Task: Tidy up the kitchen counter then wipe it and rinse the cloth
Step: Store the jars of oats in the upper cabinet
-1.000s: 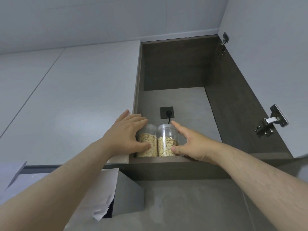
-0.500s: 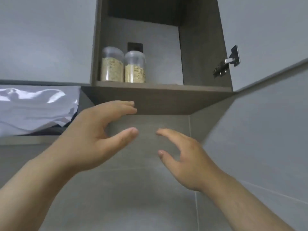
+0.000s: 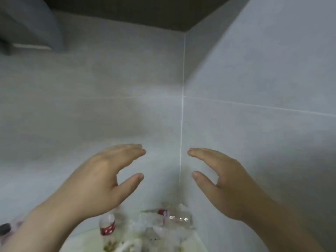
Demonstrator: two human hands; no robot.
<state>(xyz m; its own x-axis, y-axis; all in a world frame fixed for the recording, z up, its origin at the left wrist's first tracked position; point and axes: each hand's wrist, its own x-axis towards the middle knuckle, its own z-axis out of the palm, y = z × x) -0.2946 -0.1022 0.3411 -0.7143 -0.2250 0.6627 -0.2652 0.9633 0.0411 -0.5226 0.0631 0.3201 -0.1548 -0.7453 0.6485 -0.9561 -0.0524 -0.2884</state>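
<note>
My left hand [image 3: 101, 180] and my right hand [image 3: 223, 182] hover side by side in front of the grey tiled wall corner, palms facing each other, fingers straight, holding nothing. Below them the pale counter [image 3: 85, 240] carries blurred clutter. An upright clear plastic bottle with a red label [image 3: 107, 225] stands under my left hand. A second clear bottle with a red label [image 3: 172, 216] lies on its side in the corner. Scraps and crumpled clear plastic [image 3: 151, 233] lie around them.
The dark underside of the wall cupboard [image 3: 127, 10] runs along the top edge. A grey box-shaped fixture [image 3: 36, 24] hangs at the upper left. A dark object [image 3: 4, 229] shows at the far left edge. Walls close in at the back and right.
My view has swung down from the open cupboard with the two oat jars to the counter corner. Both hands have dropped with it, staying empty and apart.
</note>
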